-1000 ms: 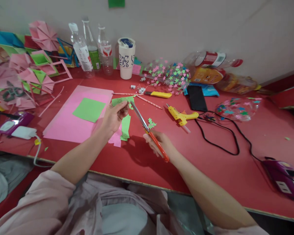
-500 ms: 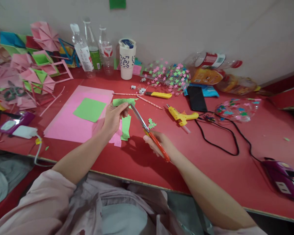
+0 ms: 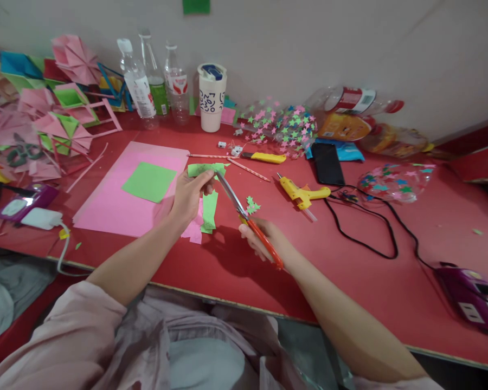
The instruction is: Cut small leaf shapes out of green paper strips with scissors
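My left hand (image 3: pixel 190 190) pinches a strip of green paper (image 3: pixel 199 170) above the red table. In my right hand (image 3: pixel 264 238) is a pair of scissors (image 3: pixel 264 242) with red handles, fingers wrapped round them. The blade tips meet the right end of the green strip, close to my left fingertips. Under my hands lie green paper scraps (image 3: pixel 209 214) and pink paper scraps (image 3: pixel 194 230). A small pile of green paper stars (image 3: pixel 251 205) rests just beyond the scissors. A green paper square (image 3: pixel 148 182) lies on a pink paper sheet (image 3: pixel 106 206) to the left.
A yellow glue gun (image 3: pixel 303 192), its black cord, a phone (image 3: pixel 327 164) and a yellow utility knife (image 3: pixel 268 157) lie to the right. Bottles (image 3: pixel 138 89) and a white cup (image 3: pixel 211 103) stand along the wall. Folded paper shapes (image 3: pixel 65 108) crowd the left. A purple power strip (image 3: pixel 469 298) sits far right.
Almost nothing differs. Both hands, the green strip and the scissors hold the same pose; the whole view has shifted very slightly.
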Available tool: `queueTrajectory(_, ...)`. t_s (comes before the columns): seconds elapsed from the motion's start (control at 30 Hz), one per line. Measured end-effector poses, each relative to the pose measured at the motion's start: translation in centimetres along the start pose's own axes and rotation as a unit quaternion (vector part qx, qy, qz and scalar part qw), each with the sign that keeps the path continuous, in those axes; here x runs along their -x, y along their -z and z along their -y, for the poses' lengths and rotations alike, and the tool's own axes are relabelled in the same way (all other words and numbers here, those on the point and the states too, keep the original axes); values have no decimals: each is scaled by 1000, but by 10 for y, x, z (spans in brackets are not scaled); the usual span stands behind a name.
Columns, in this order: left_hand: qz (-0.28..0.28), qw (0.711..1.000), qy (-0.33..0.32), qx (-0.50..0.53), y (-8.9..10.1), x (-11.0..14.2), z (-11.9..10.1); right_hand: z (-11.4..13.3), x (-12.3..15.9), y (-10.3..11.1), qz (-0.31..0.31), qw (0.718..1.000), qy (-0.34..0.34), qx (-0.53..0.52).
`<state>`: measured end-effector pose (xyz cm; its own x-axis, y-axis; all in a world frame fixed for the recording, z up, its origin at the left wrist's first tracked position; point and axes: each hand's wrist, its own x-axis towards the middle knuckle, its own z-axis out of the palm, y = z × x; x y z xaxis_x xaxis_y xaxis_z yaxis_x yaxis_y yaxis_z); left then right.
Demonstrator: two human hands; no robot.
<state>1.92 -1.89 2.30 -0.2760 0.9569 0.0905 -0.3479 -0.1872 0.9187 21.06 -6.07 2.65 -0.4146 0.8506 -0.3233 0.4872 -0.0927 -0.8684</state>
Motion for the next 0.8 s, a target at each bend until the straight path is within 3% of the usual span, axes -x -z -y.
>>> queueTrajectory(0.2,5,1000,-6,9,0,-1,1,4,1,-1,20,999,-14,-36)
queueTrajectory(0.47,6,1000,-4,-5,1,-2,-1,8,2,0,-1,999,-33,-14)
queueTrajectory(0.8,38,999,20,19,6,-9,-4,6,1,0,0,1000,6,-20)
